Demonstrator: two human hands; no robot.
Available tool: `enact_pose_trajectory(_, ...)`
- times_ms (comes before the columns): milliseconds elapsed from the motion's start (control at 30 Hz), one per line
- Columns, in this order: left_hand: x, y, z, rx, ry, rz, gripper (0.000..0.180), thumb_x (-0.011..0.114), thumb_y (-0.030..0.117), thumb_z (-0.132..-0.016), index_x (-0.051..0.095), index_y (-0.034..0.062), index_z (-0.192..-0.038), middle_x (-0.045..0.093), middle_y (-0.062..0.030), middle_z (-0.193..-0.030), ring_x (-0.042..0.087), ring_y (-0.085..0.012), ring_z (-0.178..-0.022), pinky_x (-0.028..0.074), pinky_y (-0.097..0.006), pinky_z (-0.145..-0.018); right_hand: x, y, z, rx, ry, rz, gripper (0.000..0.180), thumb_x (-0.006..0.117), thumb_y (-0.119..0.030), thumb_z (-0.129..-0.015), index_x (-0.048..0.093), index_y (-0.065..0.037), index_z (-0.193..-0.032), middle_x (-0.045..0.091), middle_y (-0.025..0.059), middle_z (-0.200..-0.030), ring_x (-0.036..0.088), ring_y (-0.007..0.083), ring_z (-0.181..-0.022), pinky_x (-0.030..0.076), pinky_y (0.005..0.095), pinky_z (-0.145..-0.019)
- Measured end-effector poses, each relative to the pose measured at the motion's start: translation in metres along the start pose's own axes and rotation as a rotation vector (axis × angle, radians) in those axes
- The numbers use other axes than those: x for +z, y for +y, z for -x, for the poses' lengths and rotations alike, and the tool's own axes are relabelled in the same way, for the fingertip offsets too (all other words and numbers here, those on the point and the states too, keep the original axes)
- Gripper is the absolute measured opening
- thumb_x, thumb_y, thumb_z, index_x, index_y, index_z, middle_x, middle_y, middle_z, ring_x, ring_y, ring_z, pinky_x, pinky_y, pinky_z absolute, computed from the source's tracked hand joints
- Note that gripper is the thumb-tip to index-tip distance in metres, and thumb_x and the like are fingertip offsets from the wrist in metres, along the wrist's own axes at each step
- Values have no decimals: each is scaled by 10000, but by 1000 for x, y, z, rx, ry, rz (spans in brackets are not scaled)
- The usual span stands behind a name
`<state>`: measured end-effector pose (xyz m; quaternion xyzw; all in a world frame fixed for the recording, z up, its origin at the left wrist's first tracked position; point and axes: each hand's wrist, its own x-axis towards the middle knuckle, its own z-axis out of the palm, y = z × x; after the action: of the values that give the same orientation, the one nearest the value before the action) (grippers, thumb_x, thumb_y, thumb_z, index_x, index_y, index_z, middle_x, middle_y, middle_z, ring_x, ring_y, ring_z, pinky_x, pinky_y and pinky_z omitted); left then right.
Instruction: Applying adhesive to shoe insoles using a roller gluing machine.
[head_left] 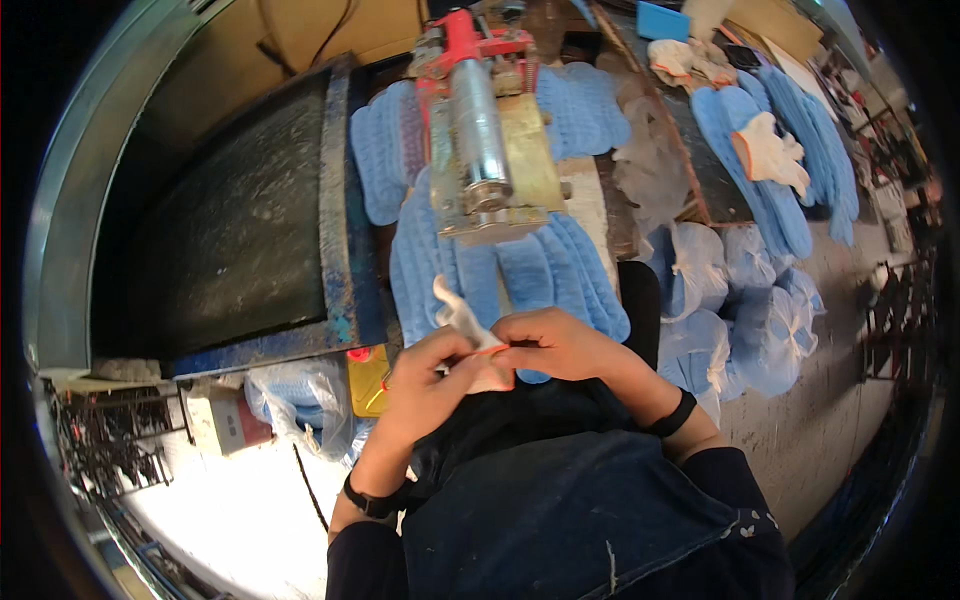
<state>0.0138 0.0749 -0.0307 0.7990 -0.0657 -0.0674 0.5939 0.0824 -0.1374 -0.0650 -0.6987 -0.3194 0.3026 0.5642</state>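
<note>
both hands meet just above the lap: the left hand (pixel 428 372) and the right hand (pixel 553 343) each pinch a small white knitted glove with an orange cuff edge (pixel 466 322), held between them. just beyond lies a stack of blue knitted gloves (pixel 520 270) under a red and steel bench machine (pixel 480 120). bagged bundles of blue gloves (pixel 745 310) sit to the right.
</note>
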Motion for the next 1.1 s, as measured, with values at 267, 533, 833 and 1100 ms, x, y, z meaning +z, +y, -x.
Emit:
enact_pose_trajectory(267, 0, 37, 11, 785, 182, -849, 162, 678, 88, -744, 607, 25, -876, 549, -97, -890, 575, -298, -797, 475, -430, -668, 16, -10, -20, -90, 60, -64, 287, 598, -285, -931, 626, -2, -894, 642, 155, -741, 626, 247, -679, 464, 367, -622)
enact_pose_trajectory(533, 0, 13, 14, 636, 26, -1068, 252, 618, 4, -795, 581, -28, -1042, 594, -163, -951, 622, -306, -791, 529, -385, -677, 23, -17, -27, -36, -14, -358, 202, 617, -205, -929, 602, -4, -923, 618, 131, -854, 611, 218, -744, 462, 349, -664)
enact_pose_trajectory(833, -15, -35, 22, -50, -54, -641, 529, 543, 306, -928, 437, 112, -1408, 590, -289, -1128, 625, -405, -945, 526, -404, -802, 64, -32, -47, -643, 156, 189, 176, 551, -179, -945, 514, -43, -838, 511, 138, -775, 537, 347, -751, 411, 425, -641)
enact_pose_trajectory(1100, -9, -10, -28, -49, 282, 956, 707, 483, 458, -941, 251, 111, -1510, 403, -267, -1419, 465, -363, -1253, 433, -436, -1004, 52, -10, -59, -462, 55, 71, 227, 517, -215, -959, 489, -22, -844, 515, 193, -798, 520, 424, -781, 393, 478, -661)
